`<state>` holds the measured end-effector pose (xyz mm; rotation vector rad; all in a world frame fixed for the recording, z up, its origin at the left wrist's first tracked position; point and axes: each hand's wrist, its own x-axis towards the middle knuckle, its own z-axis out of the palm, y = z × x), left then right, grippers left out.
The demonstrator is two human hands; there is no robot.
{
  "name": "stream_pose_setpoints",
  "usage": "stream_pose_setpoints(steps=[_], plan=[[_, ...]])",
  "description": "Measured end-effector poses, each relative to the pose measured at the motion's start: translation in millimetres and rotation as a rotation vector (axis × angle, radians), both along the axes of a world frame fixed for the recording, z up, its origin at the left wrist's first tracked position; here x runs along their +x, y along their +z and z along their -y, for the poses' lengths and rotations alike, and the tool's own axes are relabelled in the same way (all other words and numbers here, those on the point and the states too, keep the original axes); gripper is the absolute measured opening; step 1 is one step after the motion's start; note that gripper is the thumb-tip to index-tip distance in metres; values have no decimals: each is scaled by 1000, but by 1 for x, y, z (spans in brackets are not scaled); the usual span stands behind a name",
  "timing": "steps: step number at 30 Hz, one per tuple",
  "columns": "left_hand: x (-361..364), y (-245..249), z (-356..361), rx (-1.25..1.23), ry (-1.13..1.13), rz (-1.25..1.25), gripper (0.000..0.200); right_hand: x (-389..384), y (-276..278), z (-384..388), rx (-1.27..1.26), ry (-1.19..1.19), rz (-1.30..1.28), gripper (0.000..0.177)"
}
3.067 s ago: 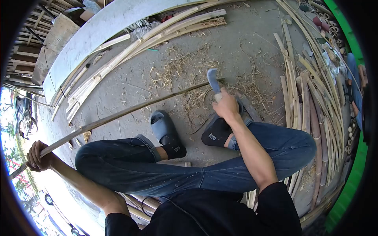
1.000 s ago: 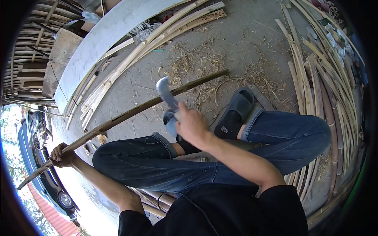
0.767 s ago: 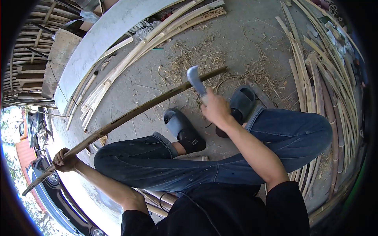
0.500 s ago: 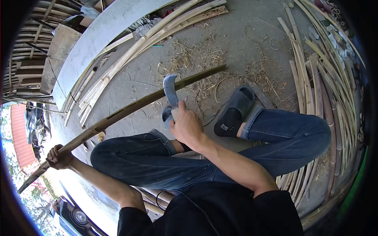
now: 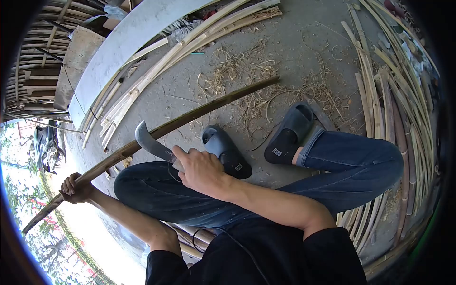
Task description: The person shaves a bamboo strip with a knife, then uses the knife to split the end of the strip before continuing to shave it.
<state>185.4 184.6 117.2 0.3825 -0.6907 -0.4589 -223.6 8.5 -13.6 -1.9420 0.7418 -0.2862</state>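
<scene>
Head view, 1 frame. Landmark: bamboo pole.

Concrete floor lies under the pole. Grey board curves well beyond the pole's far side. 1 heap of split strips lies between board and pole, roughly parallel to the pole. A 2nd stack of strips lies well off the pole's far tip, to the right.

Pole's long axis: diagonal, butt low-left, tip upper-right, the tip resting among shavings.

The person sits on the pole's near side, legs in jeans, with 2 slippers just short of the pole.

Knife: hooked blade on the pole's near side, its tip meeting the pole nearer the butt than the tip. True contact cannot be told.

Right hand: fingers wrapped tight round the knife handle, just below the pole. It is the hand nearer the blade's spot.

Left hand: fist closed round the pole near its butt, down-left of the blade along the axis.
</scene>
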Motion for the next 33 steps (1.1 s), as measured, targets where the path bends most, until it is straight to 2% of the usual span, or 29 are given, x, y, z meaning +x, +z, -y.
stream_pose_setpoints(steps=[1,3,7,9,11,13,15,16,17,18,19,22,24,26,28,30,31,33], plan=[[-2,-2,-3,19,38,10,25,4,-1,-2,19,12,18,62],[3,-11,-14,28,102,-37,23,-13,-19,26,99,-95,-137,61],[-14,-16,-8,18,155,-99,19,-86,-102,101,62,-504,-466,63],[-11,-14,-9,2,71,-81,20,-80,-93,96,26,-489,-479,62],[-12,-8,-9,42,96,-47,21,-36,-38,56,118,-269,-288,60],[-6,-7,-9,61,126,-14,23,9,0,6,71,-70,-128,63],[-5,-9,-10,99,188,-43,21,26,13,-15,13,80,-56,64],[0,-11,-14,107,172,-59,20,21,8,-11,19,72,-87,64],[5,-13,-17,102,170,-68,20,13,-3,-1,16,65,-120,64],[6,-15,-17,140,218,-82,19,-2,-21,14,-22,-54,-179,64],[8,-20,-20,181,267,-99,19,-22,-44,40,78,-148,-241,64],[26,-30,-29,247,332,-96,20,-105,-144,122,-28,-512,-552,68],[35,-34,-31,271,314,-103,21,-144,-186,167,38,-639,-712,67],[39,-35,-32,263,333,-110,22,-152,-191,187,30,-696,-748,67],[38,-37,-24,301,375,-116,22,-142,-174,184,192,-531,-773,70],[42,-39,-19,320,346,-93,24,-131,-138,148,124,-337,-735,69],[39,-39,-16,333,323,-71,25,-126,-140,135,103,-188,-711,68],[34,-36,-7,368,313,-34,25,-119,-167,128,218,-225,-727,59]])
